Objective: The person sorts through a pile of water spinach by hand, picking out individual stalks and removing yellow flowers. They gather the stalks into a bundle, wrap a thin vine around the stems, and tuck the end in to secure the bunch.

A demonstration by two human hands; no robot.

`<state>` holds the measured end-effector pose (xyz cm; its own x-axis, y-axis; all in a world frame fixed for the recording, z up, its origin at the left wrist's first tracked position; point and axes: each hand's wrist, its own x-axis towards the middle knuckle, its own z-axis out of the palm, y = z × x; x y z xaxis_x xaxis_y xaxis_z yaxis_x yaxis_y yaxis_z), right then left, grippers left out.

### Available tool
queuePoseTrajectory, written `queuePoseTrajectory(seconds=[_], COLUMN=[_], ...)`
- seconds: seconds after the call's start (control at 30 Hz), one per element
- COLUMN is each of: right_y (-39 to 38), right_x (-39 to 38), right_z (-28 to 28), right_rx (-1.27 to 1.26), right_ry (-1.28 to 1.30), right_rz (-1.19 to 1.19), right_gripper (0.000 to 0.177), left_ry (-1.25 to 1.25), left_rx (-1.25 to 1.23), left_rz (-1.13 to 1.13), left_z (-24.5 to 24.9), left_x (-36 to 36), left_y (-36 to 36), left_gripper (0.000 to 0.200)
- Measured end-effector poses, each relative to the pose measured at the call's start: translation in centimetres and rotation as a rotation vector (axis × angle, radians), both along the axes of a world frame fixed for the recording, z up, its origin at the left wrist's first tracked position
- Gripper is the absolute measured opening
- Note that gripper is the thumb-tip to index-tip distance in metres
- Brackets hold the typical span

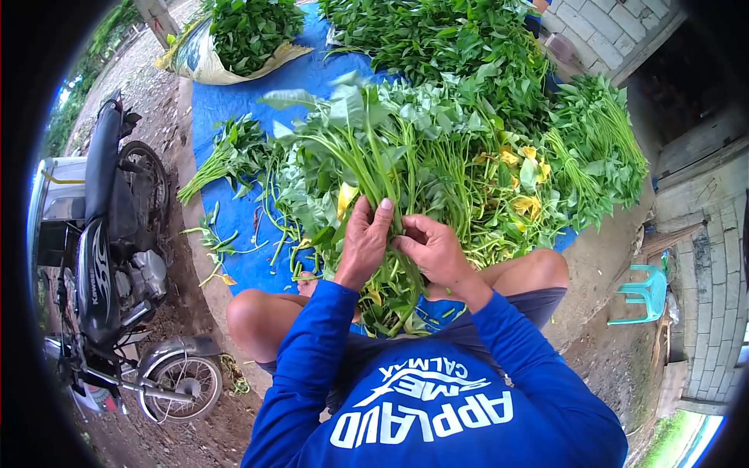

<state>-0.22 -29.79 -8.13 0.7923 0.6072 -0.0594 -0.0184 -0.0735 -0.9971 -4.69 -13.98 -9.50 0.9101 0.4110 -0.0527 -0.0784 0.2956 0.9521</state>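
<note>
My left hand (pixel 367 238) is closed around a bunch of leafy green stems (pixel 374 156), thumb pressed across them. The stems fan upward and away from me, and their leaves spread over the pile behind. Close on the right, my right hand (pixel 433 249) has its thumb and fingers pinched together at the lower stems; exactly what lies in the pinch is hidden. Loose greens (pixel 386 300) hang or lie below both hands between my knees. A yellow leaf (pixel 346 199) shows beside the bunch.
A blue tarp (pixel 234 105) lies under large heaps of greens (pixel 445 39). Tied-looking bundles sit left (pixel 230 152) and right (pixel 597 144). A filled sack (pixel 242 66) lies at the far left. A motorcycle (pixel 117 257) stands left; a turquoise plastic chair (pixel 644 295) is at right.
</note>
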Motion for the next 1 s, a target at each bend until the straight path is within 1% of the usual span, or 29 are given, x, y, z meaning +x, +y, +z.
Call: queuePoseTrajectory(seconds=[0.03,0.1,0.13,0.17,0.2,0.27,0.33,0.37,0.47,0.5,0.6,0.63,0.73,0.77,0.8,0.87,0.93,1.0], right_y=[-0.2,-0.1,0.3,-0.2,0.2,0.7,0.4,0.5,0.7,0.9,0.6,0.3,-1.0,-1.6,-2.2,-3.7,-4.9,-3.9], right_x=[-0.2,0.5,0.5,0.7,0.9,1.0,1.0,0.9,0.9,0.5,-1.4,-1.9,-3.3,-3.4,-2.9,-0.6,2.6,3.1], right_z=[0.2,-1.6,-1.0,-0.2,0.1,0.4,1.8,3.0,3.1,3.2,2.0,2.1,3.7,3.6,3.2,2.3,3.7,2.9], right_rx=[-0.078,-0.044,-0.031,-0.082,-0.038,-0.107,-0.28,-0.325,-0.2,-0.155,-0.224,-0.274,-0.227,-0.186,-0.207,-0.256,-0.816,-0.48], right_ry=[0.041,0.007,0.0,-0.055,-0.072,-0.139,-0.334,-0.463,-1.032,-1.019,-0.859,-0.923,-0.841,-0.872,-0.908,-0.975,-1.388,-0.726], right_rz=[-0.003,-0.009,-0.019,0.055,0.12,0.169,0.159,0.113,-0.019,0.008,0.162,0.17,0.234,0.236,0.179,0.062,-0.368,-0.36], right_gripper=[0.036,0.037,0.038,0.041,0.04,0.037,0.034,0.03,0.025,0.021,0.018,0.015,0.012,0.013,0.015,0.019,0.025,0.025], left_ry=[-0.018,-0.003,0.014,0.044,0.172,0.177,0.231,0.125,0.143,0.124,0.164,0.166,0.183,0.198,0.205,0.2,0.206,0.2], left_rx=[0.018,-0.022,-0.046,0.012,-0.137,-0.185,0.017,-0.075,-0.01,-0.007,-0.03,-0.021,0.064,0.082,0.058,0.03,-0.001,0.012], left_rz=[0.005,-0.011,-0.027,-0.008,-0.092,-0.093,0.033,0.065,0.04,0.05,0.067,0.109,0.222,0.223,0.19,0.153,0.122,0.096], left_z=[-1.2,-2.1,-1.8,-1.6,-1.7,-2.6,-0.4,-1.1,-0.7,-0.9,-1.2,-0.7,-1.1,-1.8,-2.2,-0.9,-0.3,-0.3], left_x=[-0.1,0.0,-0.1,-0.3,-0.4,0.3,0.0,0.3,0.4,0.4,0.4,0.4,0.8,0.9,0.9,0.6,0.4,0.3], left_y=[0.0,0.5,0.4,0.4,0.7,0.9,1.7,1.8,2.5,2.3,2.2,1.8,2.2,3.0,3.9,4.1,3.6,2.9], left_gripper=[0.028,0.03,0.032,0.039,0.041,0.039,0.033,0.029,0.028,0.03,0.028,0.031,0.031,0.031,0.031,0.03,0.029,0.027])
